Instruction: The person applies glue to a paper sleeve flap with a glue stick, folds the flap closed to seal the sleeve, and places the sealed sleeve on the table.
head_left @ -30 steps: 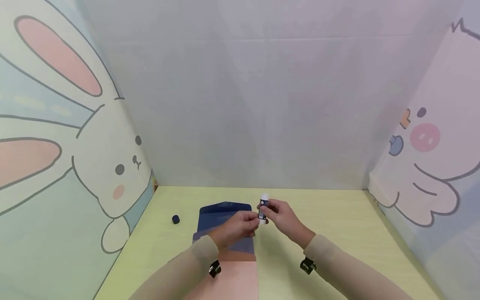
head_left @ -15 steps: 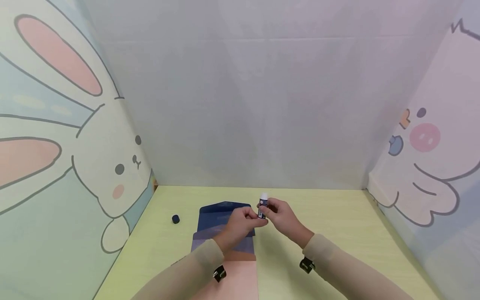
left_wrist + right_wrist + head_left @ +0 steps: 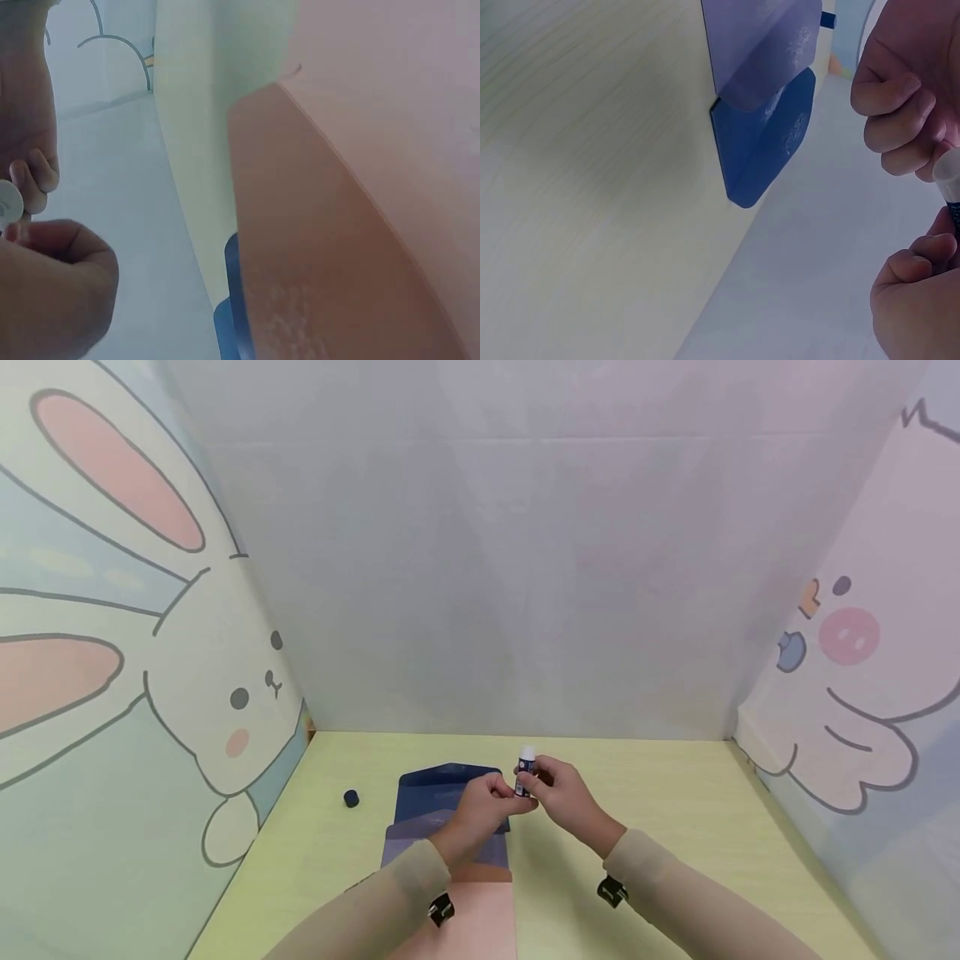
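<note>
Upright over the table is a glue stick with a white top and dark label. My right hand grips its barrel between thumb and fingers. At its lower end, my left hand pinches the base, hiding most of it in the head view. The base's white round end shows in the left wrist view. Below my left hand, overlapping envelopes lie with flaps raised toward the far side: a dark blue envelope, a purple envelope and a pink envelope. Whitish smears mark their flaps.
A small dark cap lies on the pale yellow table, left of the envelopes. A grey wall stands behind the table, with cartoon-printed panels on both sides. My left forearm covers part of the pink envelope.
My left hand has turned and shifted slightly right and up at the glue stick's base, its thumb now across the bottom. My right hand stays nearly in place.
</note>
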The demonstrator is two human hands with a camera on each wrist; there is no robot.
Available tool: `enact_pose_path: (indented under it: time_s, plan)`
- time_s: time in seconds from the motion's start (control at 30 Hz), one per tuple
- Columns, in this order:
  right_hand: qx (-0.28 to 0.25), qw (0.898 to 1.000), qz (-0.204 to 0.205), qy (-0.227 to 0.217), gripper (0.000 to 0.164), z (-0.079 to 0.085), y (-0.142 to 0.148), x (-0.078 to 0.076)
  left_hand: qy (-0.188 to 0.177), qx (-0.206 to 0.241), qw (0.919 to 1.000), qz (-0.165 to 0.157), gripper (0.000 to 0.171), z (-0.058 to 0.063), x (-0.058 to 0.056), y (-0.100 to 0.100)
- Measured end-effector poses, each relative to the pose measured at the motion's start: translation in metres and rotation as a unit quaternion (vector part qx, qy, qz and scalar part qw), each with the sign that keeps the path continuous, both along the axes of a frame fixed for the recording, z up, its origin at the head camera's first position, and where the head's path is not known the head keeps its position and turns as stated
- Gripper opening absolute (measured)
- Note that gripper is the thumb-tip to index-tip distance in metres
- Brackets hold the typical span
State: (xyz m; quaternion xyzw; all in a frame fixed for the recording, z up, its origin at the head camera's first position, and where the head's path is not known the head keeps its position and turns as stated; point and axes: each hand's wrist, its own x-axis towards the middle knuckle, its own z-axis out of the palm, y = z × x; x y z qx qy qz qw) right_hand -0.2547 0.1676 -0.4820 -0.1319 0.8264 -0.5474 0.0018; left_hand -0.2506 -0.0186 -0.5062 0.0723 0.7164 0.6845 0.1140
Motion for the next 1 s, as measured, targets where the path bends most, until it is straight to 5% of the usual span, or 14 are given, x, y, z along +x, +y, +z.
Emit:
enact_pose_path:
  time_s: [0.3, 0.43, 0.73, 0.83, 1.0]
  plan:
    - [-0.032, 0.999, 0.0, -0.025, 0.027, 0.006, 0.004, 0.001, -0.044, 0.025, 0.9928, -0.109, 0.031, 0.0, -0.01, -0.014]
    - [-0.052, 0.998, 0.007, -0.036, 0.031, 0.007, 0.004, 0.002, -0.063, 0.048, 0.9821, -0.171, 0.039, 0.0, -0.014, -0.02]
    - [-0.061, 0.997, 0.029, -0.048, 0.034, 0.005, 0.005, 0.003, -0.095, 0.08, 0.9544, -0.271, 0.027, -0.001, -0.017, -0.03]
    - [-0.055, 0.997, 0.034, -0.039, 0.036, 0.004, 0.005, 0.003, -0.088, 0.084, 0.9522, -0.28, 0.028, -0.001, -0.017, -0.028]
    - [-0.05, 0.998, 0.037, -0.031, 0.037, 0.003, 0.006, 0.003, -0.062, 0.071, 0.9649, -0.245, 0.023, -0.002, -0.016, -0.025]
